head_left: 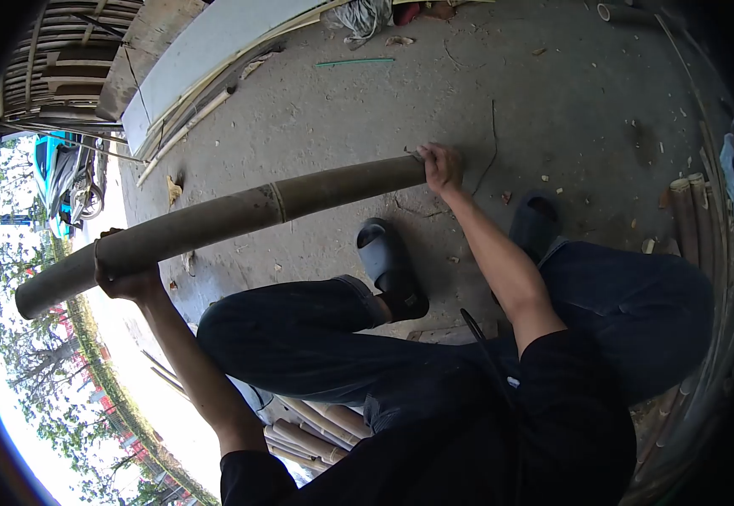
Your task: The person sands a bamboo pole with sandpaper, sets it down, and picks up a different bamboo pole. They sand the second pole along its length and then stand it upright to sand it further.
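Observation:
A thick brown bamboo pole with a ring-like node near its middle is held up across the view in front of my knees. Close to its left end, my left hand is wrapped round it from below. At the other end, my right hand grips the tip, with the fingers curled over the rim. The pole slants a little, its right end farther from my body. Whether that right end is hollow is hidden by my fingers.
Dark slippers are on my feet on the concrete floor. Cut bamboo lies by my left hip, and more bamboo pieces stand at the right. A green strip and dry leaves lie ahead. A motorbike is outside at left.

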Action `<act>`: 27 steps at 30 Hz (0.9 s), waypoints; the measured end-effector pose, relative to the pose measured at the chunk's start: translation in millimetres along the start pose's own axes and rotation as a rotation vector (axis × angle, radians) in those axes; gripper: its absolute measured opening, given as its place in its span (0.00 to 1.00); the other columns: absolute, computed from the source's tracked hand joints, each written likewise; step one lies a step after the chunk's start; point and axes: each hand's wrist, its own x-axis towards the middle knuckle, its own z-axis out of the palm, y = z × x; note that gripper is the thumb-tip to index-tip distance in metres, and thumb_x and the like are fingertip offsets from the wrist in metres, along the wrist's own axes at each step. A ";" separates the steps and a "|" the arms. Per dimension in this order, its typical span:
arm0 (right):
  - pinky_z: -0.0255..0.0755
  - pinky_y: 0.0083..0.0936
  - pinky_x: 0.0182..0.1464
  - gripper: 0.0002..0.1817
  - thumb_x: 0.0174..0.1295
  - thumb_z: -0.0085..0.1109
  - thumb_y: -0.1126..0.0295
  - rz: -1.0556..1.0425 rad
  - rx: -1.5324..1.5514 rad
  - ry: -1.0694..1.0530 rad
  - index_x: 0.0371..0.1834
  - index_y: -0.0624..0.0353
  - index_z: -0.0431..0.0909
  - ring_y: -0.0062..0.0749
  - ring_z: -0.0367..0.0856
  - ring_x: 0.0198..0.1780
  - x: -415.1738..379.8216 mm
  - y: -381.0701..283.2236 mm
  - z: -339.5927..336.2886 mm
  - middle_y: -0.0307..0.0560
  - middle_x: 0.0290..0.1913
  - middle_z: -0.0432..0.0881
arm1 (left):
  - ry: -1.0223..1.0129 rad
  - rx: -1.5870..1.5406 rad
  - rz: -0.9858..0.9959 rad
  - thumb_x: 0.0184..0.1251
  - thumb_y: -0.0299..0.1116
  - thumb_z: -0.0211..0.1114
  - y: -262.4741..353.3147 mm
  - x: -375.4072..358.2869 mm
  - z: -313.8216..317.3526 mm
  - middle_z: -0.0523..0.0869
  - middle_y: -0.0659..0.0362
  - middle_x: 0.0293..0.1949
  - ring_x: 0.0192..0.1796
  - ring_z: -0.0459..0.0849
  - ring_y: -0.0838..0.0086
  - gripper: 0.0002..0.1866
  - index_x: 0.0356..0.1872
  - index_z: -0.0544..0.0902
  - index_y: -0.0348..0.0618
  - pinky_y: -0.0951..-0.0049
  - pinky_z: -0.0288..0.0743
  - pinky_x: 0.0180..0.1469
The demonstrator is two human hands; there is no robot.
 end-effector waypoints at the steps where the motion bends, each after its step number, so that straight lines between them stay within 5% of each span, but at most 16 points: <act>1: 0.75 0.50 0.47 0.24 0.73 0.48 0.51 -0.057 0.027 -0.051 0.32 0.58 0.85 0.58 0.85 0.41 2.8 -19.0 1.4 0.59 0.35 0.87 | -0.024 0.039 0.038 0.58 0.50 0.67 -0.4 6.3 -6.5 0.87 0.48 0.56 0.63 0.85 0.56 0.34 0.61 0.82 0.36 0.52 0.75 0.70; 4: 0.77 0.47 0.50 0.26 0.74 0.45 0.47 -0.249 0.266 -0.182 0.37 0.56 0.87 0.52 0.88 0.41 8.6 -140.3 3.0 0.55 0.35 0.88 | 0.030 0.010 0.000 0.57 0.52 0.65 0.8 8.1 4.2 0.86 0.46 0.56 0.62 0.85 0.54 0.35 0.60 0.81 0.33 0.51 0.75 0.70; 6: 0.73 0.49 0.61 0.28 0.74 0.52 0.45 -0.474 0.284 -0.092 0.64 0.54 0.78 0.50 0.83 0.56 -4.7 -236.8 8.4 0.52 0.56 0.85 | 0.058 0.069 0.017 0.58 0.52 0.65 0.7 4.8 5.9 0.86 0.46 0.56 0.62 0.85 0.54 0.36 0.60 0.81 0.33 0.51 0.75 0.71; 8: 0.70 0.51 0.68 0.31 0.72 0.57 0.45 -0.538 0.194 0.035 0.72 0.49 0.72 0.46 0.79 0.63 -21.0 -300.5 13.3 0.50 0.65 0.79 | 0.070 0.132 0.042 0.58 0.52 0.65 1.7 7.0 7.4 0.86 0.46 0.56 0.62 0.85 0.54 0.36 0.60 0.81 0.33 0.51 0.75 0.71; 13: 0.71 0.52 0.67 0.33 0.69 0.59 0.42 -0.630 0.223 -0.021 0.74 0.44 0.72 0.46 0.80 0.63 -17.6 -237.4 20.4 0.49 0.65 0.79 | 0.064 0.059 -0.018 0.55 0.49 0.68 3.8 -3.3 -12.6 0.86 0.49 0.57 0.64 0.84 0.56 0.35 0.61 0.81 0.34 0.52 0.74 0.72; 15: 0.76 0.50 0.60 0.31 0.68 0.54 0.38 -0.474 0.209 -0.076 0.61 0.50 0.83 0.52 0.86 0.52 -9.2 -164.4 6.2 0.50 0.49 0.88 | 0.074 0.042 -0.026 0.54 0.49 0.69 4.8 -4.1 -21.4 0.85 0.48 0.58 0.64 0.83 0.56 0.35 0.61 0.81 0.35 0.52 0.73 0.73; 17: 0.77 0.48 0.58 0.30 0.66 0.58 0.39 -0.471 0.143 -0.153 0.59 0.50 0.82 0.52 0.86 0.51 -3.6 -72.0 -13.7 0.50 0.46 0.88 | -0.106 -0.115 -0.110 0.52 0.47 0.70 5.8 -4.2 -30.7 0.84 0.47 0.60 0.66 0.81 0.54 0.37 0.63 0.80 0.35 0.51 0.69 0.76; 20: 0.74 0.48 0.65 0.35 0.64 0.66 0.42 -0.441 0.054 -0.385 0.69 0.49 0.73 0.54 0.81 0.59 -8.5 17.4 -53.5 0.52 0.58 0.82 | -0.271 -0.248 -0.189 0.52 0.48 0.72 2.0 -14.8 5.2 0.82 0.46 0.62 0.68 0.79 0.52 0.39 0.65 0.79 0.35 0.49 0.66 0.78; 22: 0.71 0.49 0.68 0.38 0.62 0.69 0.45 -0.438 -0.038 -0.352 0.73 0.49 0.69 0.55 0.78 0.63 -28.4 37.5 -58.0 0.53 0.63 0.77 | -0.272 -0.204 -0.174 0.55 0.51 0.73 9.5 -20.5 28.6 0.83 0.44 0.60 0.67 0.80 0.50 0.40 0.67 0.79 0.35 0.47 0.65 0.78; 24: 0.69 0.49 0.70 0.43 0.60 0.72 0.48 -0.433 -0.126 -0.317 0.76 0.48 0.64 0.56 0.74 0.67 -41.3 43.2 -54.8 0.54 0.69 0.72 | 0.136 0.054 -0.021 0.59 0.54 0.73 19.7 -17.6 37.3 0.84 0.43 0.58 0.64 0.82 0.49 0.40 0.66 0.78 0.35 0.46 0.67 0.77; 27: 0.63 0.51 0.75 0.51 0.53 0.77 0.50 -0.360 -0.059 -0.272 0.78 0.46 0.58 0.59 0.68 0.72 -54.6 37.2 -50.3 0.55 0.72 0.66 | 0.287 0.257 0.067 0.64 0.54 0.73 22.1 -8.3 44.2 0.85 0.45 0.53 0.58 0.85 0.51 0.34 0.58 0.79 0.34 0.48 0.76 0.69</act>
